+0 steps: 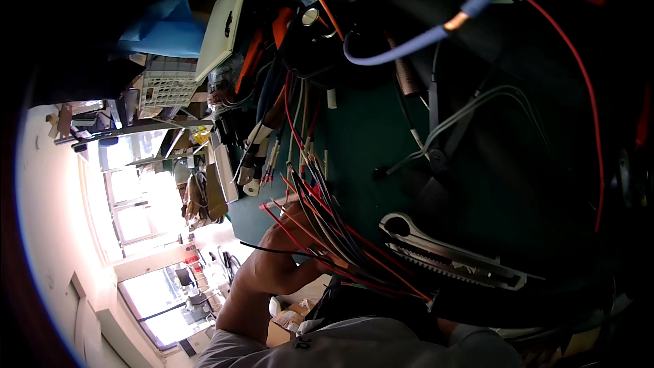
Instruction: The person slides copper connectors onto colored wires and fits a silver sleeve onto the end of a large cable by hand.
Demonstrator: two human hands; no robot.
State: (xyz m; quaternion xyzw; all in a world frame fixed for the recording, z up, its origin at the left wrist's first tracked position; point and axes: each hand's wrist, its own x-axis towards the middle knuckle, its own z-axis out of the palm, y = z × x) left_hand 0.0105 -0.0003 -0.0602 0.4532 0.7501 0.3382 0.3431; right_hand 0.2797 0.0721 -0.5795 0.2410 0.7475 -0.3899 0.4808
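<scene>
My left hand [289, 249] is closed around a bundle of thin red, black and brown wires [334, 225] low in the middle of the head view. The bundle fans out upward and runs down to the right, its red ends meeting close to my body. Several loose red wire ends stick out past my left fingers. Of my right side only a bit of forearm [446, 327] shows near the grey shirt; that hand is lost in shadow. To the right of the bundle lies a silver metal tool [449, 252] with a ring end and a toothed edge.
A dark green work surface [368, 136] carries more cables with bare ends [272, 157] and a dark two-armed tool [436, 143]. Overhead, a thick blue-grey cable [402, 49] and a red wire [586, 68] cross. At left stand a white crate [167, 85] and shelving.
</scene>
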